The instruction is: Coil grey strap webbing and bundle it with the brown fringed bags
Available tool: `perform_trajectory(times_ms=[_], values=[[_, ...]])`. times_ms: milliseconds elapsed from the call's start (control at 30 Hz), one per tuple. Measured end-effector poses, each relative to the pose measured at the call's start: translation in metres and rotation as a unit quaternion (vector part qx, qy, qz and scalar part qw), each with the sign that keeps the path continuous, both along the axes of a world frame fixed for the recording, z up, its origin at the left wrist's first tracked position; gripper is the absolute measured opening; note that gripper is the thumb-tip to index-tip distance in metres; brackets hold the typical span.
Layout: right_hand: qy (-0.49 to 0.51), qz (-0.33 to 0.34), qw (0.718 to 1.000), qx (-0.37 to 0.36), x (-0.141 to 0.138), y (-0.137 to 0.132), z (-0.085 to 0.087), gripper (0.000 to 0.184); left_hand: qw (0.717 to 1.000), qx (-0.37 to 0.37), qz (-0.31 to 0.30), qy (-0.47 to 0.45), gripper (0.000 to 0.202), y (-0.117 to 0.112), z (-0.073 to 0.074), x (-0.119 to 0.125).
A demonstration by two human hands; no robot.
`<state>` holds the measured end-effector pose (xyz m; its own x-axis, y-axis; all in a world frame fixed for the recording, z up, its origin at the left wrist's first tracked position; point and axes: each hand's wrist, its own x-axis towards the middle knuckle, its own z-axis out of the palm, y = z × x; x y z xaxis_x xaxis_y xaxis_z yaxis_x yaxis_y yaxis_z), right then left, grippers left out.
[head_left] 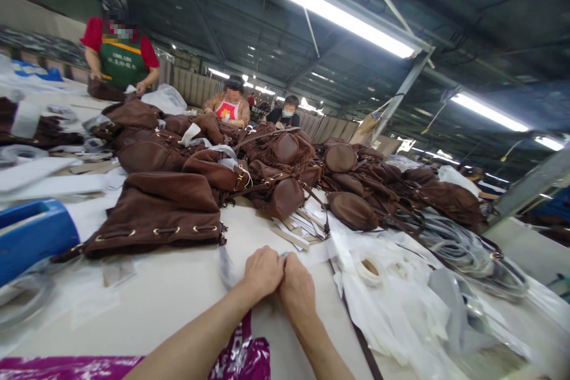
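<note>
My left hand (262, 273) and my right hand (297, 290) rest side by side on the white worktable (178, 303), both curled into loose fists with knuckles touching. A small pale item shows just past the fingertips, and I cannot make out what it is. A flat brown suede bag (155, 214) with metal eyelets lies just beyond my left hand. A roll of white tape (369, 267) sits on clear plastic sheets to the right of my right hand.
A heap of brown suede bags (285, 166) covers the table's middle. Clear plastic bags (401, 309) spread at the right, a blue tray (31, 237) sits at the left. Three people work at the far side, one in a green apron (120, 62).
</note>
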<state>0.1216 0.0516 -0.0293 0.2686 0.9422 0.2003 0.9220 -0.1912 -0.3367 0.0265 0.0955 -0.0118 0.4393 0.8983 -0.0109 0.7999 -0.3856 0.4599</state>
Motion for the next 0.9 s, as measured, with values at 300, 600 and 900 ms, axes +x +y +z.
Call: perform_trajectory(times_ms=[300, 600, 900], values=[[0.163, 0.144, 0.976, -0.023, 0.038, -0.017, 0.016, 0.025, 1.000, 0.012, 0.012, -0.005, 0.032, 0.000, 0.001, 0.001], [-0.162, 0.244, 0.952, -0.094, 0.058, -0.027, 0.027, 0.010, 0.995, -0.046, -0.080, -0.033, 0.032, 0.016, 0.005, -0.006], [-0.195, 0.124, 0.969, -0.083, 0.033, -0.020, 0.013, 0.013, 0.983, -0.080, -0.164, -0.008, 0.020, 0.032, 0.016, -0.048]])
